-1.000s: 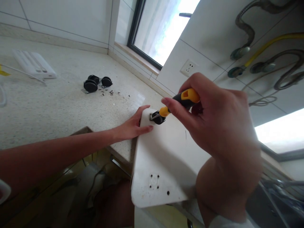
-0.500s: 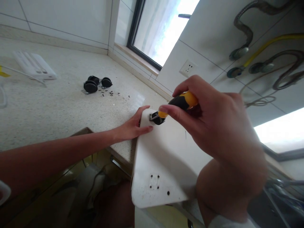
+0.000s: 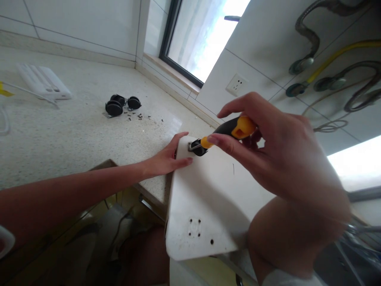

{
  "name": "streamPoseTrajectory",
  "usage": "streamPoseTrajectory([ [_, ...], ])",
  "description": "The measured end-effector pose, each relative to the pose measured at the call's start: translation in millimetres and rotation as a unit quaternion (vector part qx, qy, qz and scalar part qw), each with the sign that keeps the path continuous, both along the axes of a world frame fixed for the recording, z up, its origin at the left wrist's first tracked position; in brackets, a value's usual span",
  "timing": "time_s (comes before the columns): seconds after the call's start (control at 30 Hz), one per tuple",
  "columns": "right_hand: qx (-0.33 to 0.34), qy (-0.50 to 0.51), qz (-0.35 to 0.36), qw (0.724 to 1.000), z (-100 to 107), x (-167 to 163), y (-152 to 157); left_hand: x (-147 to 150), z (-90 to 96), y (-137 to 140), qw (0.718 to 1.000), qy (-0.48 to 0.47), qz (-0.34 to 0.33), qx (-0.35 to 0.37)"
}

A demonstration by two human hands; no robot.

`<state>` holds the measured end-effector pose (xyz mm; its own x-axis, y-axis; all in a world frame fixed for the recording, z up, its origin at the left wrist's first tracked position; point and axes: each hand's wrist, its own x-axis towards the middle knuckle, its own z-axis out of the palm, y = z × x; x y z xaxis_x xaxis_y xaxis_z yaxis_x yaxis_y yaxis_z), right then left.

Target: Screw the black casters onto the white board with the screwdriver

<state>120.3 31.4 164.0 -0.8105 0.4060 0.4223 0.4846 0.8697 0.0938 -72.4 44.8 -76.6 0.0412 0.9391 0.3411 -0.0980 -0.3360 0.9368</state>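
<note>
My right hand [image 3: 268,139] holds a yellow and black screwdriver [image 3: 230,126] by its handle, thumb along the side and the index finger lifted off. Its shaft slants down to the metal plate of a black caster wheel [image 3: 199,147] fixed at the far corner of a white board [image 3: 214,186]. Whether the tip sits in a screw is too small to tell. Around that same corner my left hand [image 3: 172,157] grips the board's edge, thumb on top beside the caster. The near corner of the board shows several screw holes [image 3: 195,227] and one larger hole.
Loose black casters [image 3: 122,105] lie on the speckled counter [image 3: 74,139] beside several small screws [image 3: 139,116]. A white power bank [image 3: 44,82] with a cable lies further left. On the wall are a socket [image 3: 236,84] and hoses [image 3: 309,35]. The board overhangs the counter edge.
My right hand has shifted slightly right and its grip has loosened, with the screwdriver handle turned in the fingers. My left hand and the board have stayed practically in place.
</note>
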Motion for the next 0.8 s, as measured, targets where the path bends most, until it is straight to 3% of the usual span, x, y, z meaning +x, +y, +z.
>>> streamPoseTrajectory([
  [0.07,-0.044,-0.018,0.028,0.998,5,6,0,0,0.7,0,1.000,-0.002,-0.001,-0.002],
  [0.13,-0.046,-0.021,0.029,0.998,6,8,1,0,1.1,0,1.000,-0.004,0.004,-0.001],
  [0.3,0.083,0.038,-0.077,0.993,-5,-5,2,0,0.2,0,1.000,0.000,0.008,0.007],
  [0.37,0.094,0.049,-0.081,0.991,-7,-8,3,0,-0.2,0,1.000,-0.008,-0.001,-0.003],
  [0.53,-0.067,-0.008,0.002,0.998,5,7,1,0,0.1,1,1.000,-0.006,0.002,-0.003],
  [0.6,-0.082,-0.010,0.006,0.997,9,13,0,0,-0.2,1,1.000,-0.005,0.008,-0.003],
  [0.8,0.047,0.040,-0.072,0.996,-3,-2,-1,-1,-1.2,1,1.000,0.002,0.007,-0.005],
])
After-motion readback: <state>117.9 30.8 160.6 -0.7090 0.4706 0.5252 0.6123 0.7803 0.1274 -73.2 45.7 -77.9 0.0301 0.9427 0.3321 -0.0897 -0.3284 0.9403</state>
